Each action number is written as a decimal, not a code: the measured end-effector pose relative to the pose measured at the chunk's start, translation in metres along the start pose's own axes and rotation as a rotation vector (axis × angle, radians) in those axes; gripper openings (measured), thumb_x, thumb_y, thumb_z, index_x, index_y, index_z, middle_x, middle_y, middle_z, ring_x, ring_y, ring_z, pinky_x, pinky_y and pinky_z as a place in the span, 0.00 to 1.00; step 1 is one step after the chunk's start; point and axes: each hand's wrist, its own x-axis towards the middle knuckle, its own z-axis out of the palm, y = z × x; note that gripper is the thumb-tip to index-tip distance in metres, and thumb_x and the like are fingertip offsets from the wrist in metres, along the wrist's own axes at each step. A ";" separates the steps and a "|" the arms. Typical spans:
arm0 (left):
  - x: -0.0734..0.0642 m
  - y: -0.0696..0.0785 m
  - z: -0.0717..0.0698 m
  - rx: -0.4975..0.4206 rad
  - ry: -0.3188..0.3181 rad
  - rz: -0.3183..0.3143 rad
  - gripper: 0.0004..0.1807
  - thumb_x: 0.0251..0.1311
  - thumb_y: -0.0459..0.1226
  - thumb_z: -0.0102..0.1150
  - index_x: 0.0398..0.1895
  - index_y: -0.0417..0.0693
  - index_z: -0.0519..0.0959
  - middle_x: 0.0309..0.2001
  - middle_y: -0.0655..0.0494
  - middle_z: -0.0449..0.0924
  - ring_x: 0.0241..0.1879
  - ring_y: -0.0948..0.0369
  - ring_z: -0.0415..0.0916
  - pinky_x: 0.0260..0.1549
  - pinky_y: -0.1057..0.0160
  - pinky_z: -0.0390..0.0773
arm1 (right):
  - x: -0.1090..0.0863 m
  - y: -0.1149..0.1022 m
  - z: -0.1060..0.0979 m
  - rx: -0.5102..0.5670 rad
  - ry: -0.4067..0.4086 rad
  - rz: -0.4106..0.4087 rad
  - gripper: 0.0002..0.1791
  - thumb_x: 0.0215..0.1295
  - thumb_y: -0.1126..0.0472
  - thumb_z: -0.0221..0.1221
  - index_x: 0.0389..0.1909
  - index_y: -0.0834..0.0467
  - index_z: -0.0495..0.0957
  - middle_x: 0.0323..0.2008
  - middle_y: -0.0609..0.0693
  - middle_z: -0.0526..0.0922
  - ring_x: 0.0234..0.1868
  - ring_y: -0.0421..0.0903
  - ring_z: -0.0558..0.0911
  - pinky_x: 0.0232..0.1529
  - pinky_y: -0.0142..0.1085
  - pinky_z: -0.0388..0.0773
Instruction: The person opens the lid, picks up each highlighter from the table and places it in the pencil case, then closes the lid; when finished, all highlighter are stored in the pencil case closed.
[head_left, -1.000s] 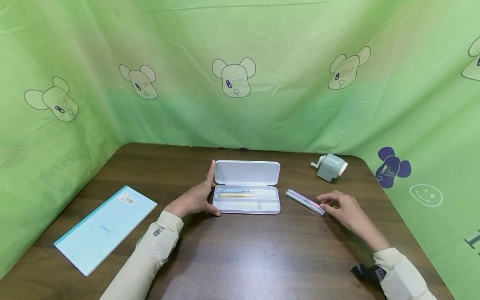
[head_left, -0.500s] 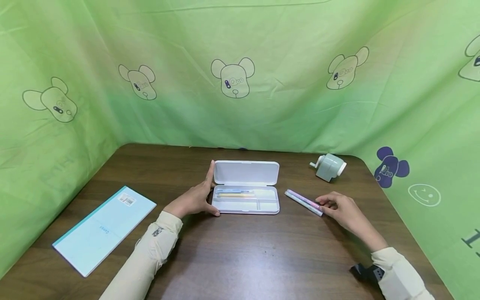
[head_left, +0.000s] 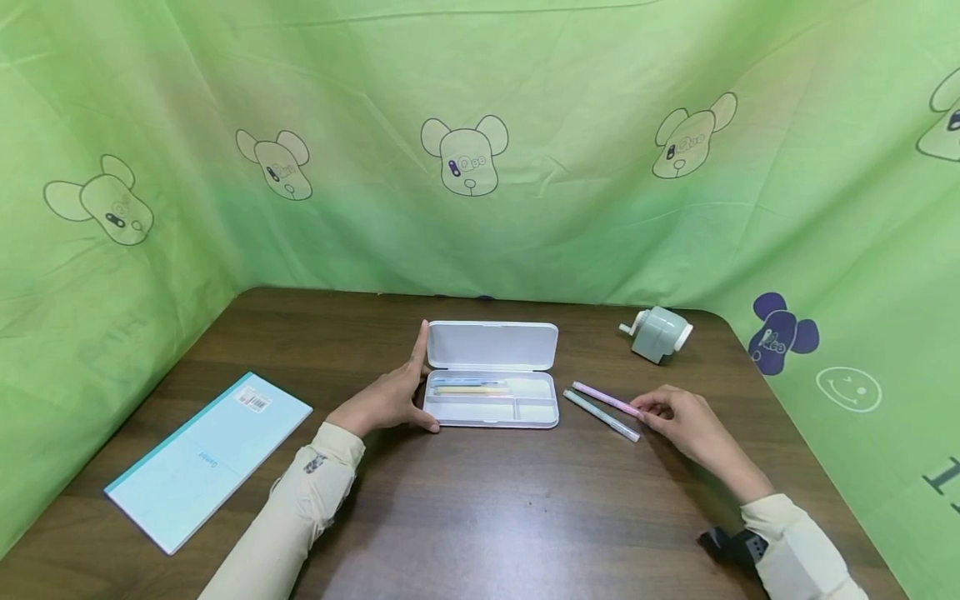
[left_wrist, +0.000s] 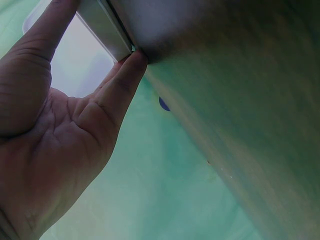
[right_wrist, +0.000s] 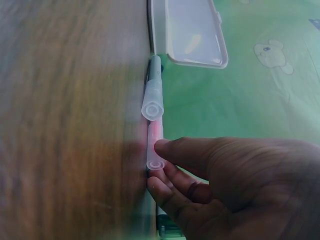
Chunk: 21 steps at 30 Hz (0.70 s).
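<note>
A white pencil case (head_left: 536, 412) lies with its lid raised, a few slim pens (head_left: 468, 389) in its back compartment. At its left end my left hand (head_left: 390, 398) holds it, thumb at the front corner and fingers at the back by the lid. The left wrist view shows this hand (left_wrist: 65, 130) spanning the end of the case. My right hand (head_left: 678, 417) pinches the near end of a pink marker (head_left: 603, 398) between thumb and fingers, close to the table. A grey-blue marker (head_left: 600, 415) lies in front of it, apart from it at this end.
A grey-green crank pencil sharpener (head_left: 660, 335) stands at the back right. On the left lies a light blue notebook (head_left: 210, 462) with a barcode sticker. A green printed cloth (head_left: 480, 233) hangs behind and beside the brown table (head_left: 510, 517).
The two markers lay side by side and have separated; the grey-blue one has shifted toward the front left. The right hand stays by the pink marker. The left hand has not moved on the case.
</note>
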 end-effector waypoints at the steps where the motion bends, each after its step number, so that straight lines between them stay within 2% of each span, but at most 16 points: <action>1: -0.001 0.004 -0.001 0.001 -0.001 -0.001 0.90 0.50 0.45 0.89 0.84 0.58 0.11 0.68 0.30 0.77 0.69 0.42 0.76 0.69 0.40 0.71 | 0.000 0.000 0.000 -0.001 0.002 0.000 0.06 0.65 0.73 0.72 0.41 0.63 0.91 0.36 0.49 0.86 0.36 0.42 0.81 0.37 0.35 0.80; 2: -0.003 0.008 -0.002 0.000 -0.002 -0.006 0.90 0.50 0.44 0.89 0.84 0.57 0.12 0.68 0.30 0.77 0.69 0.42 0.76 0.70 0.41 0.71 | 0.000 0.000 0.000 -0.001 0.005 0.001 0.07 0.65 0.73 0.72 0.41 0.63 0.91 0.36 0.50 0.86 0.36 0.42 0.81 0.37 0.35 0.80; 4: -0.008 0.025 -0.008 -0.023 -0.012 -0.047 0.89 0.50 0.41 0.89 0.84 0.52 0.12 0.70 0.30 0.76 0.71 0.40 0.74 0.71 0.37 0.68 | 0.000 -0.001 0.000 0.000 0.011 0.001 0.06 0.65 0.74 0.71 0.41 0.63 0.91 0.37 0.51 0.87 0.36 0.42 0.81 0.37 0.34 0.80; 7: -0.009 0.031 -0.009 -0.027 -0.016 -0.069 0.88 0.50 0.38 0.89 0.85 0.47 0.14 0.70 0.30 0.75 0.72 0.41 0.73 0.73 0.38 0.66 | -0.001 -0.001 0.000 -0.008 0.029 -0.002 0.06 0.65 0.73 0.71 0.41 0.62 0.91 0.38 0.52 0.87 0.36 0.41 0.81 0.37 0.34 0.79; 9: -0.008 0.028 -0.009 -0.019 -0.017 -0.063 0.89 0.50 0.39 0.89 0.84 0.48 0.14 0.70 0.30 0.76 0.71 0.41 0.74 0.72 0.38 0.67 | -0.001 -0.002 0.000 -0.015 0.043 -0.005 0.06 0.65 0.73 0.72 0.41 0.62 0.91 0.38 0.52 0.87 0.36 0.41 0.81 0.37 0.35 0.79; 10: -0.005 0.019 -0.006 -0.013 -0.010 -0.040 0.89 0.50 0.41 0.90 0.85 0.50 0.13 0.69 0.30 0.77 0.70 0.42 0.75 0.71 0.40 0.69 | -0.001 -0.002 0.000 -0.018 0.051 -0.006 0.07 0.65 0.73 0.72 0.41 0.61 0.92 0.38 0.51 0.88 0.36 0.41 0.81 0.37 0.35 0.79; 13: 0.003 -0.008 0.003 -0.014 0.017 -0.003 0.93 0.45 0.51 0.91 0.83 0.66 0.10 0.68 0.36 0.79 0.68 0.47 0.77 0.69 0.43 0.72 | -0.001 -0.003 -0.001 -0.012 0.061 -0.009 0.07 0.66 0.73 0.71 0.41 0.61 0.91 0.39 0.52 0.88 0.37 0.42 0.81 0.38 0.36 0.79; 17: 0.003 -0.007 0.002 -0.013 0.017 -0.019 0.94 0.44 0.51 0.91 0.83 0.66 0.10 0.68 0.37 0.79 0.68 0.47 0.77 0.69 0.41 0.72 | 0.001 -0.006 -0.001 0.006 0.065 -0.005 0.07 0.66 0.73 0.71 0.42 0.61 0.91 0.40 0.53 0.88 0.38 0.43 0.82 0.39 0.36 0.80; 20: -0.003 0.012 -0.005 -0.004 -0.003 -0.026 0.92 0.48 0.45 0.91 0.84 0.56 0.11 0.68 0.32 0.78 0.68 0.43 0.76 0.68 0.39 0.71 | 0.001 -0.009 0.001 0.016 0.077 -0.009 0.08 0.66 0.74 0.71 0.42 0.61 0.91 0.41 0.52 0.88 0.38 0.43 0.83 0.40 0.36 0.81; 21: -0.003 0.013 -0.005 -0.012 -0.005 -0.029 0.91 0.48 0.45 0.90 0.84 0.56 0.11 0.68 0.32 0.77 0.69 0.43 0.76 0.69 0.39 0.71 | 0.001 -0.010 0.001 0.020 0.082 -0.015 0.07 0.66 0.74 0.72 0.42 0.61 0.91 0.40 0.52 0.88 0.38 0.42 0.83 0.40 0.36 0.81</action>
